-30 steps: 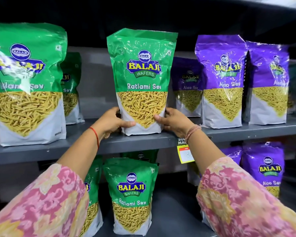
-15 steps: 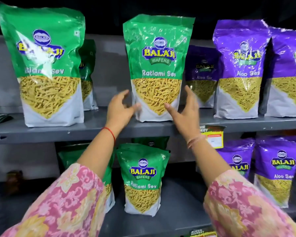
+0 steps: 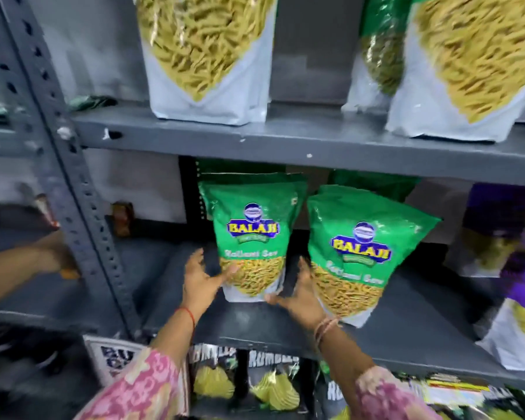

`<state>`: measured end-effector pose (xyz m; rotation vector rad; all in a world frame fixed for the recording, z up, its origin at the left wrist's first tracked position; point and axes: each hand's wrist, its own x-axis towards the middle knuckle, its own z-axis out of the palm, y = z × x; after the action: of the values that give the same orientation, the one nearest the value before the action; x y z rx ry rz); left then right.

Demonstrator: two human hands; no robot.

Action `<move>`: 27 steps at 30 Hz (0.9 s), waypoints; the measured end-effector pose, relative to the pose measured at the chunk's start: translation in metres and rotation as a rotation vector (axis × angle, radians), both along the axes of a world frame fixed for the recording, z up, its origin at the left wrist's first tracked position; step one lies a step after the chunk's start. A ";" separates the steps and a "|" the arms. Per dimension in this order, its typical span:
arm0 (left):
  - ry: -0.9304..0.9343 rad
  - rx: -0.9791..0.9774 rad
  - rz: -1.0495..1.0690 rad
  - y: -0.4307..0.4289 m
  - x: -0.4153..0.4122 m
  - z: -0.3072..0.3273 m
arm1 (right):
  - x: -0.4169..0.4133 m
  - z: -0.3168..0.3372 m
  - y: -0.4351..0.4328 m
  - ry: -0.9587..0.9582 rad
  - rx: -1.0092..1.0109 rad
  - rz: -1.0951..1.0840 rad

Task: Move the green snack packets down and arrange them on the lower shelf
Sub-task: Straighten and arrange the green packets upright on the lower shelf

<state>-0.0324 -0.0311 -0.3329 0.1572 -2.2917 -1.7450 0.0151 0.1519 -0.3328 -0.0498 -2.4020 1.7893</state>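
Two green Balaji Ratlami Sev packets stand upright on the lower shelf (image 3: 406, 313): a left one (image 3: 250, 225) and a right one (image 3: 367, 256) nearer me. More green shows behind them. My left hand (image 3: 199, 283) is at the left packet's lower left side, fingers spread, thumb touching its front. My right hand (image 3: 300, 295) is at its lower right corner, between the two packets, fingers also spread. The image is blurred, and neither hand grips. On the upper shelf (image 3: 285, 137) stand further green packets, one at left (image 3: 209, 62), one at right (image 3: 467, 74) and one behind (image 3: 376, 56).
A perforated grey upright post (image 3: 73, 189) bounds the shelves on the left. Another person's hand (image 3: 53, 256) reaches in behind it. Purple packets (image 3: 506, 234) fill the lower shelf's right end. Dark chip packets (image 3: 255, 383) sit on the shelf below.
My view and both hands have dropped from the upper shelf to the lower one. The hands let go of the upper packet and now flank the left lower packet.
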 end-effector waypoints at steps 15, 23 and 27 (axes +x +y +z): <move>-0.258 0.154 -0.518 -0.015 -0.047 -0.035 | -0.060 -0.037 -0.012 -0.101 -0.104 -0.056; -0.259 0.156 -0.539 -0.051 -0.028 -0.021 | -0.036 -0.039 -0.045 -0.029 -0.032 -0.104; -0.285 0.122 -0.538 -0.059 -0.016 -0.021 | -0.023 -0.040 -0.053 -0.024 -0.007 -0.094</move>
<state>-0.0481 -0.0904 -0.3540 -0.2273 -2.6000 -2.2465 -0.0083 0.0985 -0.3729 -0.1824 -2.3675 1.7654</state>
